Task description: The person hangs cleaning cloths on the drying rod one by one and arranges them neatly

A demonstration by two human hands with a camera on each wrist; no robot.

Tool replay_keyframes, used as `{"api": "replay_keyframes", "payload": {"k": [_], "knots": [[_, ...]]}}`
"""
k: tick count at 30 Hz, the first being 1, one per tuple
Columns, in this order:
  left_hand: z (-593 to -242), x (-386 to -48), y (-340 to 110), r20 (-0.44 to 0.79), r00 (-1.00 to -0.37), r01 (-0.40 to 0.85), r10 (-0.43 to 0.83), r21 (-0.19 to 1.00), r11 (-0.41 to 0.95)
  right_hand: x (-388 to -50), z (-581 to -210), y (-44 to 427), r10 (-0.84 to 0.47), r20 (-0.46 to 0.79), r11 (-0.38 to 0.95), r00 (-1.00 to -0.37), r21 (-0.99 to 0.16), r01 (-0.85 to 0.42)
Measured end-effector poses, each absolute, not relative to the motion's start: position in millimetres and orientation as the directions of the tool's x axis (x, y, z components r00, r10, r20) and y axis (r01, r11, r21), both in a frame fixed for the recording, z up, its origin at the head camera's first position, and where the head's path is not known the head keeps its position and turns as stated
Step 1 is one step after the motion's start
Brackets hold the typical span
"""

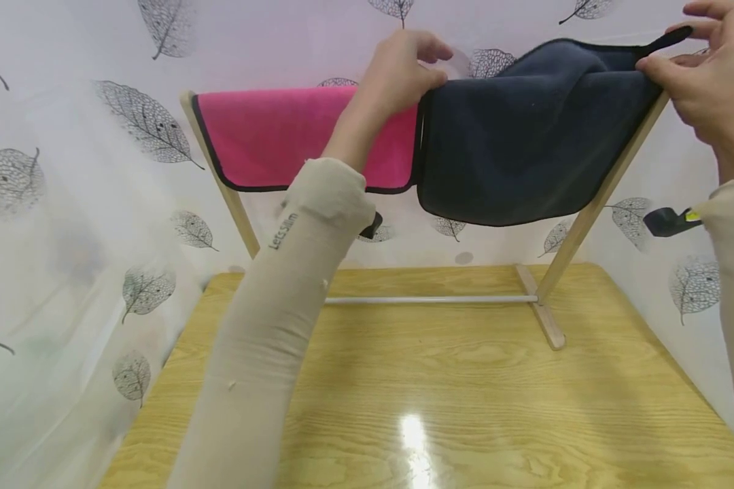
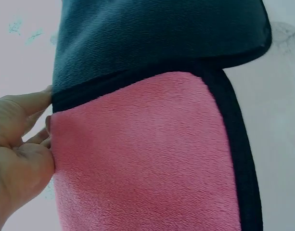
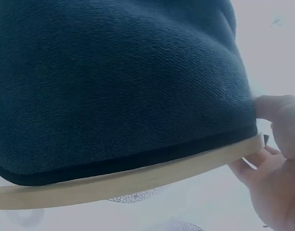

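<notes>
A dark grey towel [image 1: 526, 142] with black edging hangs over the top of a wooden rack [image 1: 578, 238], its back part raised and rumpled at the right. Beside it on the left hangs a pink towel [image 1: 251, 132], also black-edged. My left hand [image 1: 397, 75] pinches the dark towel's top fold where the two towels meet; the left wrist view shows its fingers at the dark towel's edge [image 2: 70, 98]. At the rack's upper right end, my right hand [image 1: 709, 81] pinches the dark towel's corner, where a black strip of edging [image 1: 667, 42] stands out. The top bar is hidden under the towels.
The rack's foot [image 1: 541, 309] stands on a wood-grain table [image 1: 452, 387], with a white rod [image 1: 428, 299] running low across it. Behind hangs a pale leaf-patterned curtain [image 1: 79, 197]. My left sleeve [image 1: 269, 339] covers part of the rack's left side.
</notes>
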State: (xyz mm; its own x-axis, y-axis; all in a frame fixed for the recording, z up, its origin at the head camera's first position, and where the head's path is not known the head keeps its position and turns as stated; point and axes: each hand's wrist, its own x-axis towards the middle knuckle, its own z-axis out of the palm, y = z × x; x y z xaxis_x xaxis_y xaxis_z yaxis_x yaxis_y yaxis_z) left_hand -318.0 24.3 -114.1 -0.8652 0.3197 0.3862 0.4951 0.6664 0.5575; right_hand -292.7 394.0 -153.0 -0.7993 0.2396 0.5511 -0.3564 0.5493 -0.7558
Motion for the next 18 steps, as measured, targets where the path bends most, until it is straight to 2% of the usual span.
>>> {"api": "replay_keyframes", "payload": {"k": [8,10,13,18], "knots": [[-118.5,-321.3,26.0,0.407,-0.843,0.529,0.353,0.504,0.683,-286.4,-158.4,387.8,0.219,0.626,0.798,-0.749,-0.557,-0.232],[-117.7,-321.1,26.7,0.397,-0.839,0.536,0.371,0.488,0.689,-286.1,-160.6,390.6,0.216,0.624,0.820,-0.751,-0.534,-0.207],[-115.9,-319.7,27.0,0.366,-0.840,0.539,0.401,0.483,0.690,-285.5,-163.7,394.7,0.174,0.632,0.838,-0.755,-0.497,-0.223],[-111.6,-319.5,25.4,0.318,-0.854,0.520,0.412,0.484,0.704,-284.5,-165.0,400.2,0.058,0.620,0.811,-0.782,-0.487,-0.325]]}}
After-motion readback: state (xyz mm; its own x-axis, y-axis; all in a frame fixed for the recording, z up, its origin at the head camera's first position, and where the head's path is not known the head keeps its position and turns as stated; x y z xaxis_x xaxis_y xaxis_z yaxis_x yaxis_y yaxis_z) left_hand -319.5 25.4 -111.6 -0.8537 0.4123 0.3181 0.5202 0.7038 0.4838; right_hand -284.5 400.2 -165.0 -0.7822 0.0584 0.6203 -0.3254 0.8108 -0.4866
